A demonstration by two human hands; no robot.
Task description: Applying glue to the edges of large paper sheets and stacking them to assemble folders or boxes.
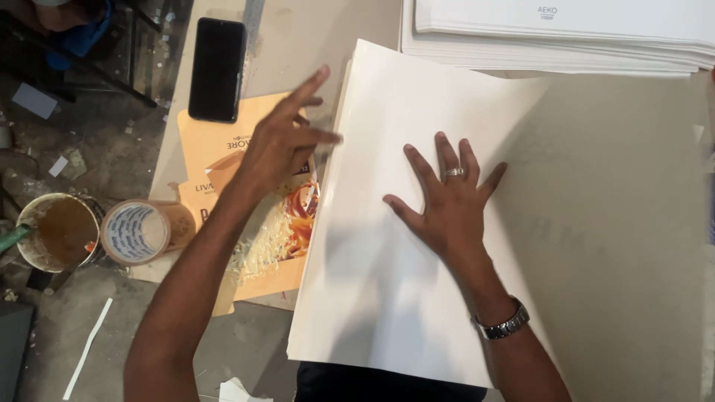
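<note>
A stack of large white paper sheets [372, 223] lies in front of me on a tan work surface. My right hand [445, 199] presses flat on the top sheet, fingers spread, with a ring on one finger and a metal watch on the wrist. My left hand [285, 140] hovers at the left edge of the stack, fingers stretched out and touching or just above that edge. It holds nothing.
A black phone [217, 69] lies at the upper left. Under my left arm is an orange printed sheet [223, 160]. A roll of brown tape [143, 231] and a pot of brown glue [58, 232] stand at the left. Another stack of white sheets [558, 37] is at the top.
</note>
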